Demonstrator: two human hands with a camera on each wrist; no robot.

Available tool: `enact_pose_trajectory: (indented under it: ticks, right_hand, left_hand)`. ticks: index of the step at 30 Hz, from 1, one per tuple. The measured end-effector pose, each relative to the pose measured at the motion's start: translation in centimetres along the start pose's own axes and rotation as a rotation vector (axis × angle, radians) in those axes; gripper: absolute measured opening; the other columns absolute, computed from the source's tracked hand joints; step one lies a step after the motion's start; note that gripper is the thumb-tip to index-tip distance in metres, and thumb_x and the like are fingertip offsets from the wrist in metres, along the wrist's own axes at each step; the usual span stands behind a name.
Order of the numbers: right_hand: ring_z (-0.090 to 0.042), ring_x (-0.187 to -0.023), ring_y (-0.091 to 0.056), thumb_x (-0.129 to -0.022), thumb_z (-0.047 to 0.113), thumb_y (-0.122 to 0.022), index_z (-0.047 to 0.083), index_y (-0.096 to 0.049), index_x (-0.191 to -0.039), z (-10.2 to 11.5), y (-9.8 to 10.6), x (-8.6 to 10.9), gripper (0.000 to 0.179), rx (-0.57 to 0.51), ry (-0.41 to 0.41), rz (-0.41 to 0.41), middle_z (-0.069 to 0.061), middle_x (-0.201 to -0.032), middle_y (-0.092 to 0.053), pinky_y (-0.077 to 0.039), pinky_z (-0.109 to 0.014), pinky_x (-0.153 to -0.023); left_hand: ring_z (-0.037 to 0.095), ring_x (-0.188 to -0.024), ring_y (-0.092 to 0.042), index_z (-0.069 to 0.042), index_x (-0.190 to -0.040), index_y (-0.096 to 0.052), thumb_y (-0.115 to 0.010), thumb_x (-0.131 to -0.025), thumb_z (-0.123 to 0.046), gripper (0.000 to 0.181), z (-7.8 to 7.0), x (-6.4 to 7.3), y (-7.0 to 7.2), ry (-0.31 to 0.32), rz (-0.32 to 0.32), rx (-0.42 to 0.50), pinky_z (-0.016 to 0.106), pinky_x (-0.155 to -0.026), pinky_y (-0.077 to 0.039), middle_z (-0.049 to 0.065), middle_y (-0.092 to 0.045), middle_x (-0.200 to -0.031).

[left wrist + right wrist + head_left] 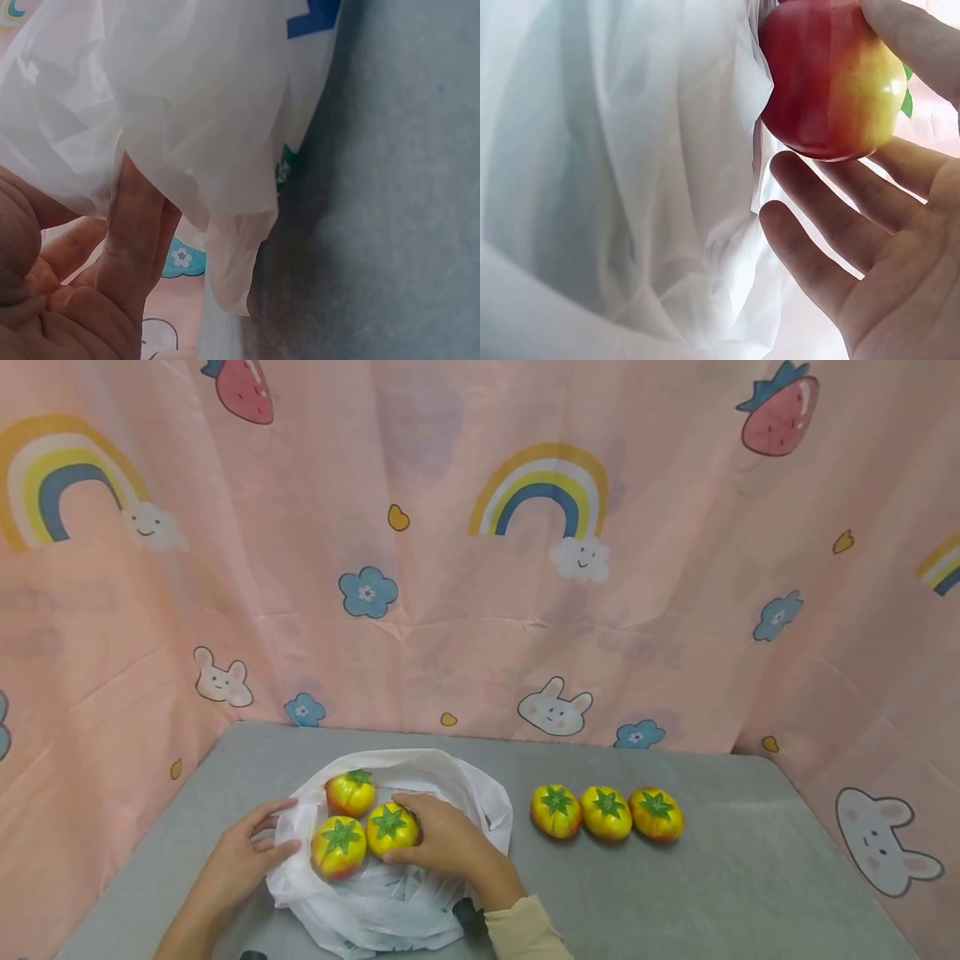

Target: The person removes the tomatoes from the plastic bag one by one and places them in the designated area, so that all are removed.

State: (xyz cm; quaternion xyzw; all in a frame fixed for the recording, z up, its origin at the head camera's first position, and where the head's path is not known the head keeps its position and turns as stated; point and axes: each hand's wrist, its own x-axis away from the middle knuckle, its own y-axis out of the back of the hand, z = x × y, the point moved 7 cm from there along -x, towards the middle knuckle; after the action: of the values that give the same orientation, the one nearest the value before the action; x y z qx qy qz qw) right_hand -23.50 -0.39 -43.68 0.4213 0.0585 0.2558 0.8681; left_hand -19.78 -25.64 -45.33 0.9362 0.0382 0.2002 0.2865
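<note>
A white plastic bag (405, 927) lies spread with its mouth up. My left hand (251, 852) is at its left rim, the thumb and fingers apart and touching the plastic. In the left wrist view the bag (202, 97) hides those fingertips. My right hand (450, 839) holds a yellow-and-red toy tomato (391, 827) with a green star-shaped top, thumb on one side and fingers on the other, over the bag's mouth. In the right wrist view the tomato (832, 82) shows its red underside. Two similar tomatoes, a front one (339, 850) and a back one (351, 793), lie in the bag.
Three more toy tomatoes stand in a row on the grey table (720, 893) right of the bag: a left one (556, 812), a middle one (606, 815) and a right one (656, 816). A pink patterned curtain (450, 660) surrounds the table's back and sides.
</note>
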Motion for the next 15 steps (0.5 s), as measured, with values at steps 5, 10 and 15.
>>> enact_pose_trajectory:
  ticks: [5, 10, 15]
  right_hand:
    - [-0.015, -0.126, -0.055, -0.080, 0.042, -0.082, 0.021, -0.049, -0.146, 0.27, 0.02, 0.13, 0.077, -0.005, 0.021, -0.006, 0.004, -0.144, -0.056, -0.046, -0.042, -0.113]
    - [-0.014, -0.124, -0.055, -0.079, 0.040, -0.083, 0.022, -0.048, -0.147, 0.31, 0.17, 0.25, 0.078, -0.009, 0.012, -0.016, 0.004, -0.144, -0.056, -0.046, -0.041, -0.112]
    - [-0.015, -0.125, -0.054, -0.079, 0.041, -0.083, 0.023, -0.046, -0.148, 0.47, 0.86, 0.61, 0.080, -0.002, 0.004, -0.035, 0.005, -0.145, -0.055, -0.046, -0.042, -0.112]
  left_hand:
    - [0.047, -0.123, -0.054, -0.017, -0.153, -0.037, -0.072, -0.091, -0.032, 0.073, -0.06, 0.07, -0.02, 0.000, -0.005, -0.010, 0.045, -0.093, -0.058, 0.031, -0.036, -0.150]
    - [0.047, -0.123, -0.053, -0.017, -0.153, -0.036, -0.073, -0.091, -0.032, 0.073, -0.08, 0.10, -0.03, 0.003, -0.001, -0.011, 0.045, -0.094, -0.058, 0.031, -0.035, -0.150]
    - [0.047, -0.122, -0.052, -0.016, -0.153, -0.036, -0.073, -0.091, -0.031, 0.073, -0.01, -0.01, -0.02, 0.016, 0.004, -0.004, 0.045, -0.093, -0.058, 0.031, -0.035, -0.149]
